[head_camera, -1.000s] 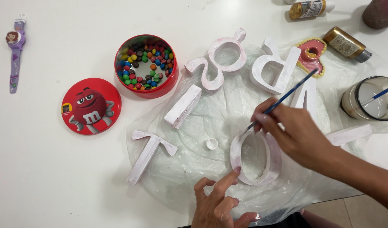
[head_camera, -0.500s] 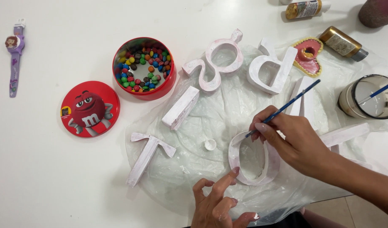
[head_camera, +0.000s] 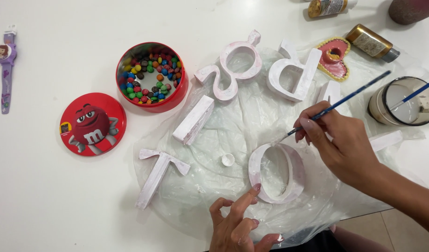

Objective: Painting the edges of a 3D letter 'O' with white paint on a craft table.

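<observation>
My right hand (head_camera: 340,144) grips a thin blue paintbrush (head_camera: 345,100), its white tip touching the top rim of a ring-shaped white block letter (head_camera: 296,172) on a clear plastic sheet (head_camera: 219,135). My left hand (head_camera: 238,226) steadies that letter from below, one fingertip on its lower left edge. Other white-painted letters lie around: a bar (head_camera: 194,119), a T shape (head_camera: 157,171), a looped letter (head_camera: 233,65) and a bowl-and-stem letter (head_camera: 294,70). A small white cap (head_camera: 228,160) sits between them.
A red round tin (head_camera: 151,77) of coloured candies and its red lid (head_camera: 92,123) sit at left, a purple toy watch (head_camera: 7,65) far left. At right stand a glass jar (head_camera: 403,100) holding another brush, a pink heart dish (head_camera: 334,58) and paint bottles (head_camera: 370,43). Table edge lower right.
My right hand has moved the brush tip along the ring letter's upper rim toward its top left. My left hand stays at the lower edge with fingers slightly shifted.
</observation>
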